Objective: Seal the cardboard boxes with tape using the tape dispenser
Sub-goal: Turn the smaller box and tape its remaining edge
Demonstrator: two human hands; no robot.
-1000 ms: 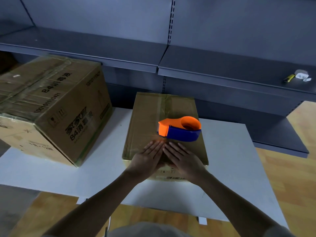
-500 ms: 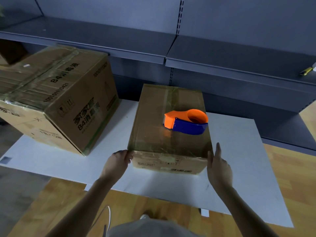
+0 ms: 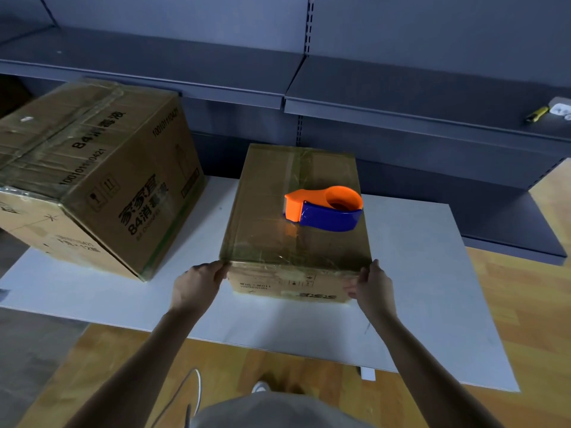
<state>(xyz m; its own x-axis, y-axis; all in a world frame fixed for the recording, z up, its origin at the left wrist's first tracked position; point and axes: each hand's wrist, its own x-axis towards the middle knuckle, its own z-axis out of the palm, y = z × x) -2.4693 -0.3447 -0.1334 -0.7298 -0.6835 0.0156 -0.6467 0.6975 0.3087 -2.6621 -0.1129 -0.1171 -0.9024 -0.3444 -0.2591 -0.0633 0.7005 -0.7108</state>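
A flat cardboard box (image 3: 272,211), its top shiny with clear tape, lies in the middle of the white table (image 3: 432,273). On its top, toward the right, rests the orange and blue tape dispenser (image 3: 323,208). My left hand (image 3: 197,282) grips the box's near left corner, fingers curled onto the edge. My right hand (image 3: 372,285) holds the near right corner, thumb on the front face and fingers round the side.
A larger printed cardboard box (image 3: 92,180), wrapped in tape, stands tilted at the table's left. Grey metal shelving (image 3: 401,97) runs behind the table; a yellow cutter (image 3: 537,114) and a white object lie on the shelf at far right. The floor below is wood.
My hands went from lying flat together on the box top to the box's two near corners. Now both hold those corners; the right hand has closed in against the box.
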